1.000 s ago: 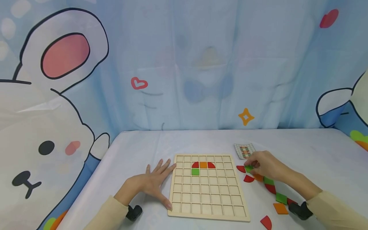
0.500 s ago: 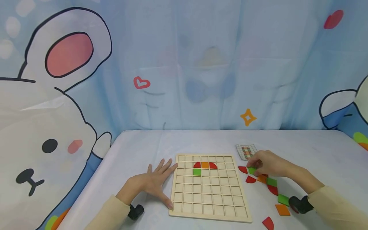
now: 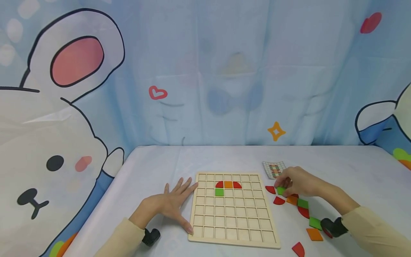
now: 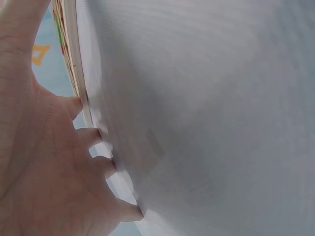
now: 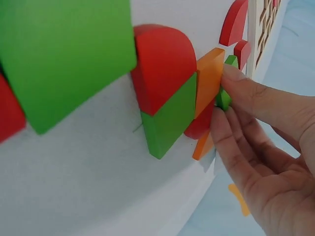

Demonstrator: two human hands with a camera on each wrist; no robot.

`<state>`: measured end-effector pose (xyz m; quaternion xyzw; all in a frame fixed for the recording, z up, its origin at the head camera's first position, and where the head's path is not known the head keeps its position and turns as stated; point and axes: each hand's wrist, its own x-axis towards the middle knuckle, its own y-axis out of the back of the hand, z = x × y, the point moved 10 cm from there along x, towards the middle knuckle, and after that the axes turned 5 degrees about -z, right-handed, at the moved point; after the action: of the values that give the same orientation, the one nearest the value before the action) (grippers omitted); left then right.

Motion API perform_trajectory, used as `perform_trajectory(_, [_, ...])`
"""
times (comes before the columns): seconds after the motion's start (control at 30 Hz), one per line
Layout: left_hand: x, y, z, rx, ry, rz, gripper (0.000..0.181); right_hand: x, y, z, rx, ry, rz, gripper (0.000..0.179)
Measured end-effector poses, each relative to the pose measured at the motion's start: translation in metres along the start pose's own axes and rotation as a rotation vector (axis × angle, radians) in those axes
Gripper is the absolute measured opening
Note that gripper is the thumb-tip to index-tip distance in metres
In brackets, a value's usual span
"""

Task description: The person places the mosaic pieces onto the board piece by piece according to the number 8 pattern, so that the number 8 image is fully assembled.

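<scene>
A wooden grid board lies on the white-covered table. Two red quarter-round tiles, an orange square between them and a green square sit in its upper cells. My left hand has its fingers spread, thumb and fingertips touching the board's left edge. Right of the board, my right hand pinches a green square tile between thumb and fingers, low among the loose tiles. Whether the tile is lifted off the cloth I cannot tell. The fingers partly hide it in the head view.
Several loose tiles trail toward the front right, among them an orange square and a red quarter-round. A small pattern card lies behind the right hand. A printed curtain hangs behind the table.
The head view has shifted slightly. My right hand keeps its fingers at the same green tile, and its wrist camera covers more of a red tile. The left hand has stayed put.
</scene>
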<state>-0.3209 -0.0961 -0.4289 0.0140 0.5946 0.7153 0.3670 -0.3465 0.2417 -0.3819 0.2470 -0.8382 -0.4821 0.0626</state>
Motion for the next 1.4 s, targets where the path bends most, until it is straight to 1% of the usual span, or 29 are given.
perform_trajectory(0.17, [0.0, 0.0, -0.001, 0.0, 0.005, -0.005, 0.134, -0.002, 0.003, 0.001, -0.015, -0.002, 0.06, 0.023])
perform_trajectory(0.37, [0.0, -0.002, -0.002, -0.001, 0.004, -0.011, 0.134, -0.006, 0.002, 0.002, -0.009, 0.035, 0.11, 0.023])
perform_trajectory(0.63, [0.001, 0.0, -0.003, 0.003, 0.006, -0.009, 0.133, -0.012, 0.003, -0.012, -0.027, 0.151, 0.135, 0.022])
perform_trajectory(0.77, [0.001, -0.001, -0.002, -0.002, -0.001, -0.01, 0.134, -0.011, 0.003, -0.027, -0.036, 0.181, 0.15, 0.023])
perform_trajectory(0.83, [0.001, -0.002, -0.003, -0.002, 0.001, -0.011, 0.134, -0.009, 0.003, -0.038, -0.023, 0.216, 0.154, 0.023])
perform_trajectory(1.0, [0.001, -0.001, -0.002, 0.002, -0.001, -0.004, 0.134, -0.001, -0.003, -0.069, 0.006, 0.307, 0.129, 0.021])
perform_trajectory(1.1, [0.001, -0.001, -0.002, 0.005, -0.002, -0.001, 0.135, 0.005, -0.008, -0.085, 0.014, 0.34, 0.115, 0.02])
perform_trajectory(1.23, [0.001, -0.001, -0.002, -0.001, 0.001, -0.002, 0.135, 0.013, -0.015, -0.101, 0.025, 0.387, 0.114, 0.019])
perform_trajectory(1.4, [0.002, -0.002, -0.002, -0.008, 0.007, -0.009, 0.135, 0.022, -0.027, -0.113, 0.044, 0.446, 0.092, 0.018])
